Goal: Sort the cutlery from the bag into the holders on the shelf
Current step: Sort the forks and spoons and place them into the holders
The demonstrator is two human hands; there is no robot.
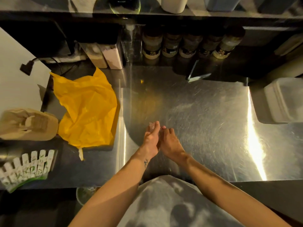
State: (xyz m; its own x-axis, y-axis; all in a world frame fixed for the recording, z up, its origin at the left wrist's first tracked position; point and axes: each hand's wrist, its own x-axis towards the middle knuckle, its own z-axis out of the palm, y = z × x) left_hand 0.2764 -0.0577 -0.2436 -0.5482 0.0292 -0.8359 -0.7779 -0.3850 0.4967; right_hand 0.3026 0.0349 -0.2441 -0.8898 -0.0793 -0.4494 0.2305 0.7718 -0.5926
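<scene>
The left hand (151, 138) holds its fingers nearly straight while the right hand (170, 141) curls to pinch a small clear scrap (154, 126) against them, over a scratched steel surface (205, 112) in a dim kitchen. At 10 o'clock one crumpled yellow bag (86, 108) lies flat, one paper bag (27, 123) beside it at 9, one tub (283, 99) at 2. At 12, five jars (188, 43) line the back under the shelf (49, 13), two canisters (105, 54) at 11.
</scene>
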